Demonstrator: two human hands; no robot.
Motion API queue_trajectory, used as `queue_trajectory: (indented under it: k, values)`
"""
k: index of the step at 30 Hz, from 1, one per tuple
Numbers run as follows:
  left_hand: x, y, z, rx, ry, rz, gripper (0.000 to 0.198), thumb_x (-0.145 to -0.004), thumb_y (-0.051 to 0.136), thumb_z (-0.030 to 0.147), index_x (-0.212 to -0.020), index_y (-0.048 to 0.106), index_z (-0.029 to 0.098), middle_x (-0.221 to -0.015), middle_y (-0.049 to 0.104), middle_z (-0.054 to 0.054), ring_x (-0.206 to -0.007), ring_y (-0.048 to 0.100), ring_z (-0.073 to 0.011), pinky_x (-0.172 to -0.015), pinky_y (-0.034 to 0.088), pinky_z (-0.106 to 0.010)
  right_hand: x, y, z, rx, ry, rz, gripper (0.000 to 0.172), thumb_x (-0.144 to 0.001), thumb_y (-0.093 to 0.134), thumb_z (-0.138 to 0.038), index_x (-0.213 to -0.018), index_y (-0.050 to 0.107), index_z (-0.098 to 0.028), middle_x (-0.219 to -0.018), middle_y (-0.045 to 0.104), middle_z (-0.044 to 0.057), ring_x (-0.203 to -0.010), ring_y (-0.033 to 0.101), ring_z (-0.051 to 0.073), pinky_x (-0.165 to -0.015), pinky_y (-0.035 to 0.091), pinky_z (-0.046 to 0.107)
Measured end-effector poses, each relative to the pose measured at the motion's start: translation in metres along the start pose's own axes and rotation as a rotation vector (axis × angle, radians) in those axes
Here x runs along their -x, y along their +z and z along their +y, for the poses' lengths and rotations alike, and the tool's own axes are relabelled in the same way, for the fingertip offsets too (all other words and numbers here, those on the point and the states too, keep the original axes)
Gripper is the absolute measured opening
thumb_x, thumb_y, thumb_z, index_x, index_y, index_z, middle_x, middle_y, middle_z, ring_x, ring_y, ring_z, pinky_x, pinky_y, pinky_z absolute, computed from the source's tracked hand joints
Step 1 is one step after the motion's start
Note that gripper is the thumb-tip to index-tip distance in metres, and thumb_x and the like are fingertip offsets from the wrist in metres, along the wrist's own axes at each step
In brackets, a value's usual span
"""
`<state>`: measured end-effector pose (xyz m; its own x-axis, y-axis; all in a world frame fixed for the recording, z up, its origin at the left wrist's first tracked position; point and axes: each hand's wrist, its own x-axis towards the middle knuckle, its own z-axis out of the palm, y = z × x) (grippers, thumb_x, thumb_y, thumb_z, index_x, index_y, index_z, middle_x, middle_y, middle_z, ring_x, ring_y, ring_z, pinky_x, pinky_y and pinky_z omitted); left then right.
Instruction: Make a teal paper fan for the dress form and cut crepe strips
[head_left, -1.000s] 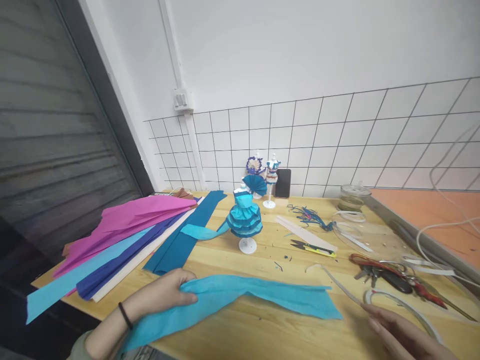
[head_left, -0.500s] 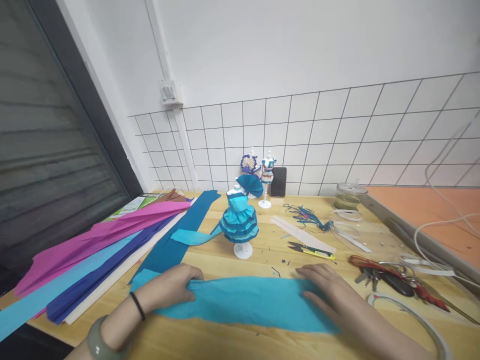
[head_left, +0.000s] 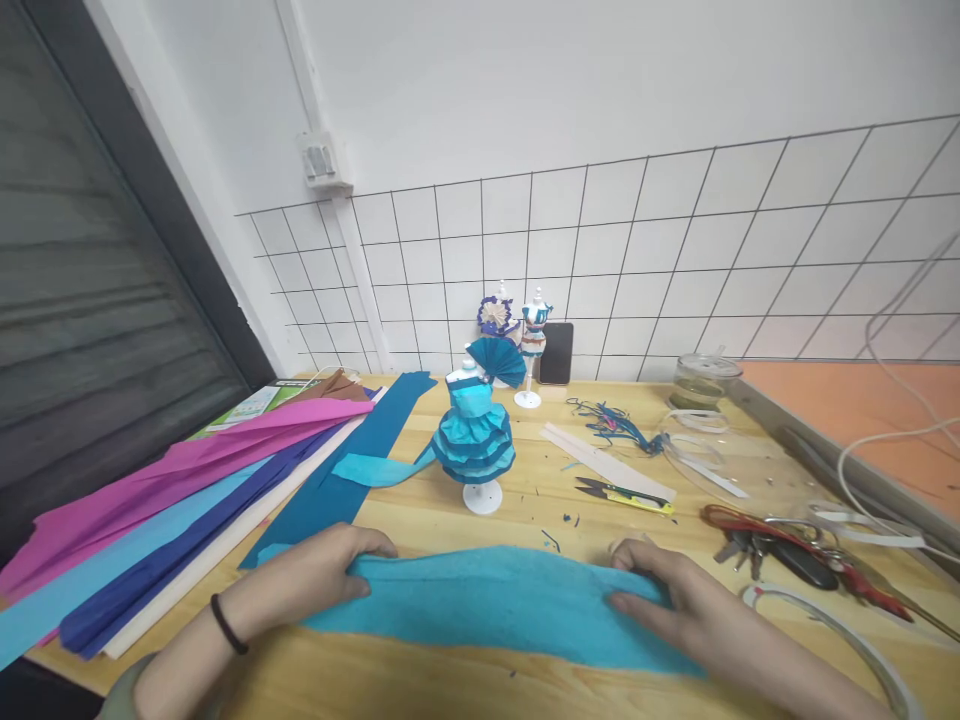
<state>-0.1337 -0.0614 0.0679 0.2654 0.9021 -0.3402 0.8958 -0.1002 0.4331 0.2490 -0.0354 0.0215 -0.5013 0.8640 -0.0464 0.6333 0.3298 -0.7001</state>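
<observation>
A wide turquoise crepe paper strip stretches across the front of the table, its upper edge slightly bowed upward. My left hand grips the strip toward its left end, thumb and fingers closed on the upper edge. Toward the other end, my right hand pinches the paper, with the thumb in front and the fingers behind. Beyond the strip stands a small white mannequin wearing a tiered turquoise paper dress with a dark teal pleated fan at its shoulder. A narrow turquoise paper tail trails left from the dress.
Pink crepe paper and several other coloured sheets lie at left. Yellow-handled thread snips, a pale strip and teal scraps lie right of the dress. Keys, a glass bowl and a phone are farther out.
My right hand has moved slightly right and its fingers have closed on the paper. My left hand has shifted slightly left. The view has tilted a little.
</observation>
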Motion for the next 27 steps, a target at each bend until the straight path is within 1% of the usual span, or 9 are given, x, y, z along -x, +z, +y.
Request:
queue_trajectory:
  k: [4, 9, 14, 16, 19, 21, 22, 24, 27]
  values:
    - [-0.007, -0.012, 0.002, 0.001, 0.001, -0.024, 0.041, -0.065, 0.053, 0.023, -0.105, 0.061, 0.027, -0.106, 0.064, 0.001, -0.098, 0.056, -0.021, -0.083, 0.04, -0.027, -0.007, 0.002, 0.014, -0.176, 0.029, 0.055, 0.018, -0.08, 0.049, -0.032, -0.093, 0.055, -0.021, -0.091, 0.065, 0.003, -0.086, 0.06, 0.021, -0.074, 0.047, 0.028]
    - [-0.021, -0.02, 0.004, -0.009, -0.029, -0.048, 0.036, -0.064, 0.052, 0.027, -0.098, 0.063, 0.022, -0.094, 0.067, 0.0, -0.088, 0.058, -0.0217, -0.077, 0.042, -0.027, -0.009, 0.002, 0.034, -0.064, 0.111, 0.124, 0.035, -0.078, 0.05, -0.036, -0.109, 0.054, -0.02, -0.094, 0.067, 0.006, -0.087, 0.061, 0.024, -0.078, 0.047, 0.034]
    - [-0.032, -0.017, -0.018, -0.084, -0.043, -0.03, 0.037, -0.064, 0.049, 0.019, -0.098, 0.063, 0.023, -0.094, 0.066, 0.0, -0.087, 0.059, -0.0214, -0.076, 0.044, -0.028, -0.005, -0.003, 0.043, 0.016, 0.156, 0.169, 0.039, -0.076, 0.05, -0.037, -0.112, 0.055, -0.022, -0.097, 0.067, 0.007, -0.091, 0.061, 0.025, -0.078, 0.047, 0.034]
    - [-0.034, -0.012, -0.025, -0.189, -0.053, 0.049, 0.04, -0.064, 0.049, 0.015, -0.102, 0.062, 0.023, -0.098, 0.065, -0.002, -0.093, 0.058, -0.023, -0.081, 0.043, -0.031, -0.004, -0.005, 0.044, 0.043, 0.176, 0.178, 0.04, -0.077, 0.049, -0.038, -0.113, 0.055, -0.022, -0.094, 0.068, 0.007, -0.09, 0.062, 0.025, -0.077, 0.047, 0.035]
    - [-0.033, 0.005, -0.019, -0.383, -0.014, 0.319, 0.047, -0.07, 0.047, 0.011, -0.115, 0.055, 0.021, -0.116, 0.057, -0.009, -0.113, 0.047, -0.0278, -0.095, 0.036, -0.039, -0.003, -0.006, 0.044, 0.065, 0.18, 0.174, 0.041, -0.078, 0.049, -0.038, -0.114, 0.054, -0.021, -0.097, 0.067, 0.008, -0.093, 0.061, 0.026, -0.079, 0.046, 0.036]
    - [-0.029, 0.024, -0.003, -0.466, 0.064, 0.522, 0.045, -0.079, 0.044, 0.017, -0.123, 0.048, 0.02, -0.135, 0.042, -0.012, -0.128, 0.028, -0.031, -0.103, 0.026, -0.047, -0.002, -0.005, 0.043, 0.074, 0.177, 0.168, 0.041, -0.078, 0.048, -0.037, -0.115, 0.053, -0.021, -0.099, 0.067, 0.009, -0.095, 0.06, 0.026, -0.08, 0.046, 0.036]
    - [-0.028, 0.036, 0.007, -0.488, 0.131, 0.561, 0.042, -0.081, 0.044, 0.022, -0.123, 0.049, 0.021, -0.139, 0.036, -0.011, -0.132, 0.021, -0.0317, -0.106, 0.019, -0.05, -0.002, -0.004, 0.042, 0.077, 0.175, 0.167, 0.041, -0.078, 0.048, -0.037, -0.116, 0.053, -0.02, -0.1, 0.066, 0.009, -0.096, 0.06, 0.026, -0.081, 0.046, 0.035]
    - [-0.025, 0.059, 0.025, -0.466, 0.273, 0.489, 0.043, -0.083, 0.047, 0.031, -0.126, 0.046, 0.025, -0.143, 0.032, -0.006, -0.133, 0.019, -0.0304, -0.108, 0.018, -0.049, -0.002, -0.003, 0.042, 0.081, 0.167, 0.162, 0.041, -0.079, 0.048, -0.036, -0.116, 0.052, -0.021, -0.104, 0.066, 0.009, -0.098, 0.06, 0.025, -0.082, 0.046, 0.035]
    - [-0.024, 0.085, 0.041, -0.375, 0.333, 0.27, 0.06, -0.082, 0.049, 0.043, -0.137, 0.025, 0.032, -0.147, 0.022, -0.004, -0.133, 0.016, -0.0309, -0.105, 0.023, -0.053, -0.002, -0.003, 0.042, 0.105, 0.155, 0.152, 0.04, -0.08, 0.047, -0.035, -0.117, 0.051, -0.02, -0.108, 0.065, 0.009, -0.1, 0.059, 0.025, -0.083, 0.046, 0.035]
